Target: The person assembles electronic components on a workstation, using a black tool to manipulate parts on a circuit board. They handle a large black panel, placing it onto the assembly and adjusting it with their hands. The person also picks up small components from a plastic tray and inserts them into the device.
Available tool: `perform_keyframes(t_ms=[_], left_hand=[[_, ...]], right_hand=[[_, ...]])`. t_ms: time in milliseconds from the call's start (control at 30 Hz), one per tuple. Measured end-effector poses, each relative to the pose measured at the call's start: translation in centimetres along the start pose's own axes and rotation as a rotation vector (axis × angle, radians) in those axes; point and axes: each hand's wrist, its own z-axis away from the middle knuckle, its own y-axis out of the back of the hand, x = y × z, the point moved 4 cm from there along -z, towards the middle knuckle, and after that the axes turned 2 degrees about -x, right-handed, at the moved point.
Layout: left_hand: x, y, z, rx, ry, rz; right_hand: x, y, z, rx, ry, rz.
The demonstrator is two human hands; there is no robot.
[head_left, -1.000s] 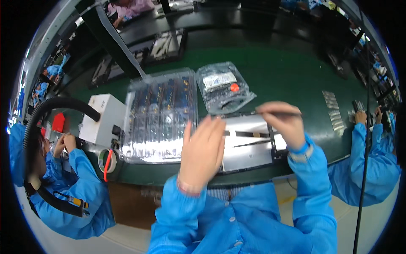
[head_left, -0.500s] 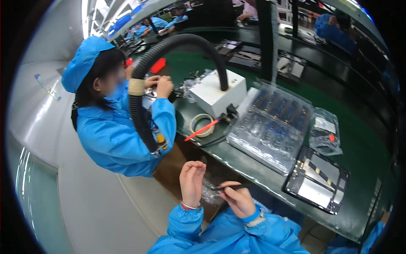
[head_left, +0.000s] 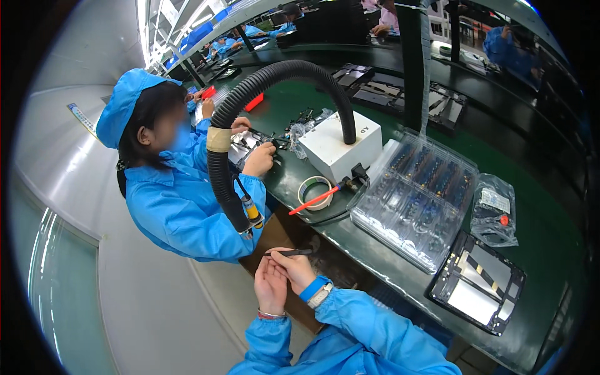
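My right hand (head_left: 295, 269) is closed round slim black tweezers (head_left: 295, 252), which lie nearly level across the fingers. Close beside it, my left hand (head_left: 270, 289) is palm up, its fingers extended and slightly bent, with their tips near the left end of the tweezers. Whether a tiny part rests on those fingertips is too small to tell. Both hands are in front of the bench edge, below the mouth of a black ribbed hose (head_left: 226, 181). A blue band and a pale watch circle my right wrist.
On the green bench (head_left: 400, 284) stand a white box (head_left: 342, 147), a tape roll (head_left: 307, 199) with a red-handled tool (head_left: 315, 201), stacked clear trays (head_left: 406, 212), a bagged part (head_left: 494, 209) and an opened tablet (head_left: 480, 284). A co-worker in blue (head_left: 181, 206) works at left.
My right hand has moved left with the tweezers, up against my left hand. My left hand has turned palm up. The view has shifted slightly, and the co-worker's hands have moved over a device.
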Motion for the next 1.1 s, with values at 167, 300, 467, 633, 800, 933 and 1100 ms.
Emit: perform_keyframes(t_ms=[167, 300, 467, 633, 800, 933, 1100], left_hand=[[1.0, 1.6, -1.1, -0.079, -0.002, 0.104], [1.0, 1.3, -0.9, -0.09, -0.058, 0.099], [-0.3, -3.4, 1.6, -0.002, -0.121, -0.184], [-4.8, -10.4, 5.1, -0.563, -0.409, -0.985], [-11.6, -18.1, 7.7, -1.461, -0.875, -1.224], [-16.5, -20.1, 9.1, -1.842, -0.957, -1.1], [-18.5, -19.5, 10.0, -1.917, -0.907, -1.082]], right_hand=[[0.6, -1.2, -0.7, -0.003, -0.041, -0.037], [-0.3, -2.1, 0.6, 0.003, -0.043, -0.071], [-7.3, -2.7, 11.0, -0.045, 0.14, -0.044], [-19.0, 4.4, 29.2, -0.043, 0.958, 0.568], [-28.9, 11.1, 40.7, 0.878, 1.082, 1.131], [-35.8, 19.6, 42.8, 0.807, 1.028, 1.101], [-35.4, 24.0, 40.1, 0.858, 0.923, 0.7]])
